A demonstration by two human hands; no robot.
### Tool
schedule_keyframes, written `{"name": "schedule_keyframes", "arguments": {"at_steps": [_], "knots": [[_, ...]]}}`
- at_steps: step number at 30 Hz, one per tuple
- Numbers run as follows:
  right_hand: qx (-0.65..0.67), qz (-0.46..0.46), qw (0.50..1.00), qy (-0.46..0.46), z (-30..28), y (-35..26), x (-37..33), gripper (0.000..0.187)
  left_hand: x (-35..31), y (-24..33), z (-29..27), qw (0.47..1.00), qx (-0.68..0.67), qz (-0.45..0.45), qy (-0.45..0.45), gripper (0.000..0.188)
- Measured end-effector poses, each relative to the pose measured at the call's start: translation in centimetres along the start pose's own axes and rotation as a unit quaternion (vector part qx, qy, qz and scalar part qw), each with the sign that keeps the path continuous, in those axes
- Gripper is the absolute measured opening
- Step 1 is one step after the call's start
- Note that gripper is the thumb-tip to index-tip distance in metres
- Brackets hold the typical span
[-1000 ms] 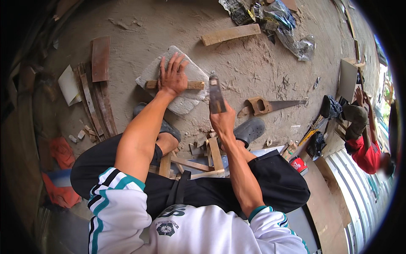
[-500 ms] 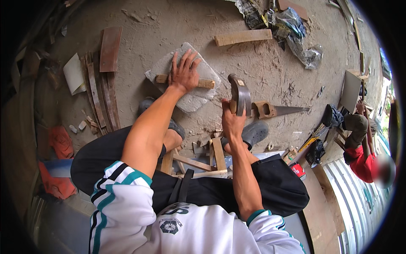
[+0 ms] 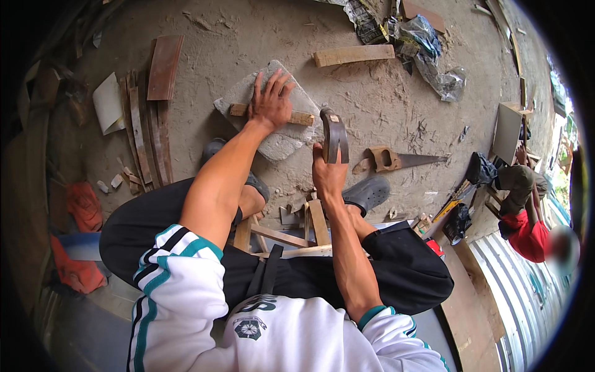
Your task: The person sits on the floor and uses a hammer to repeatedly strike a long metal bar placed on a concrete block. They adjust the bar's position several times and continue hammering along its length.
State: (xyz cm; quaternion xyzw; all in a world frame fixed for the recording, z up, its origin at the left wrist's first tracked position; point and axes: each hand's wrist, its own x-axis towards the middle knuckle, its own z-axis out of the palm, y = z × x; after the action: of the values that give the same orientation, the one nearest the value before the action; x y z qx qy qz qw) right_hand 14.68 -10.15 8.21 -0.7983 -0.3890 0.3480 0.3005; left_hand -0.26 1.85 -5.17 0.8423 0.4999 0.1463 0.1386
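My left hand [image 3: 271, 102] lies with its fingers spread over a short wooden stick [image 3: 302, 118], its palm across the stick and its fingertips reaching the slab beyond. The stick rests on a pale, rough concrete slab [image 3: 280, 149] on the ground. A claw hammer [image 3: 334, 133] is in my right hand [image 3: 329, 173], which is closed around its handle; most of the handle is hidden by the hand. The hammer's head hangs just right of the stick's right end, apart from it. A handsaw [image 3: 390, 160] with a wooden grip lies on the ground to the right of the hammer.
A curved wooden piece [image 3: 353, 54] and crumpled plastic [image 3: 449, 84] lie farther off. Long wood strips [image 3: 139, 136] and a reddish board [image 3: 165, 67] are at left. A small wooden frame [image 3: 282, 237] stands between my legs. Another person in red [image 3: 524, 235] sits at far right beside corrugated metal [image 3: 511, 282].
My right hand has moved left with the hammer, bringing its head closer to the stick's right end. My left hand stays on the stick.
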Motion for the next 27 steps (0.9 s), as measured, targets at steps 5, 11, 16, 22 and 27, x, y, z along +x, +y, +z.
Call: {"name": "schedule_keyframes", "arguments": {"at_steps": [5, 11, 16, 22, 27], "knots": [[-0.111, 0.125, 0.979, -0.114, 0.9, 2.5, 2.0, 0.022, 0.6, 0.1, 0.1, 1.000, 0.016, 0.010, 0.014, 0.050], [-0.053, 0.096, 0.989, -0.098, -1.8, -2.5, 2.1, 0.026, 0.3, -0.3, 0.2, 1.000, 0.010, 0.006, -0.001, 0.051], [0.014, -0.103, 0.994, 0.022, 1.2, 0.0, 1.8, 0.031, 0.8, 0.0, 0.1, 1.000, 0.003, 0.003, 0.003, 0.050], [-0.039, 0.149, 0.980, -0.125, 0.1, 0.3, 2.9, 0.025, 0.4, -0.5, 0.3, 1.000, 0.012, 0.012, -0.003, 0.051], [-0.027, 0.068, 0.995, -0.072, 0.1, -0.9, 3.3, 0.025, 0.6, 0.0, 0.1, 1.000, 0.004, 0.006, 0.018, 0.049]]}}
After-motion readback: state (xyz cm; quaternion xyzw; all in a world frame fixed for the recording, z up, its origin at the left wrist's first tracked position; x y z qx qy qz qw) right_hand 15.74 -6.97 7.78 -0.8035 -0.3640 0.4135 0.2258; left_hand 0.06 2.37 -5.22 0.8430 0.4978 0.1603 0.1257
